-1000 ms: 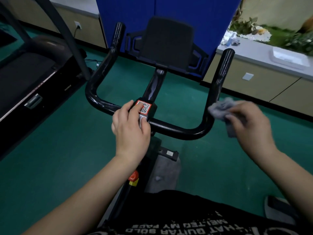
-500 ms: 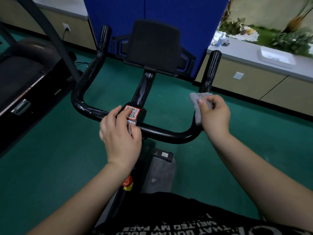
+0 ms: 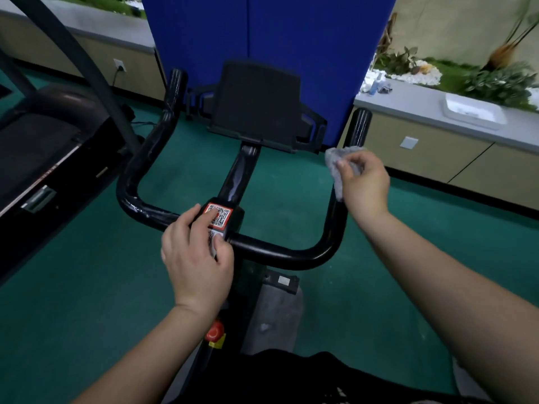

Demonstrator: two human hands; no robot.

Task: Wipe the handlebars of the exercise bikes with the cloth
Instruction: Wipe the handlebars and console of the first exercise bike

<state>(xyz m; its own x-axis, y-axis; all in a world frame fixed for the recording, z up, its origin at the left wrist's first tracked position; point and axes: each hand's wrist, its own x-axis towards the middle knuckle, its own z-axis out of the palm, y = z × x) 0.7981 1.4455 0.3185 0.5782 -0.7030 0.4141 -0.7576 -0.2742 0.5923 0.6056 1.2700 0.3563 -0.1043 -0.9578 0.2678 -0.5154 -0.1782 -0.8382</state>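
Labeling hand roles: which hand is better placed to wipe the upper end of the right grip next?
Right. The right hand already holds the grey cloth against the right upright of the handlebar, just below its tip. The left hand has no cloth and rests on the centre clamp by the QR sticker.

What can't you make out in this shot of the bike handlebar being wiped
Head view only:
- Right upright of the handlebar: the stretch under the cloth and right hand is covered, so contact there is unclear.
- QR sticker: partly under the left hand, code too small to read.
- Shirt lettering, bottom edge: cut off.
- Plants on the counter: blurred.
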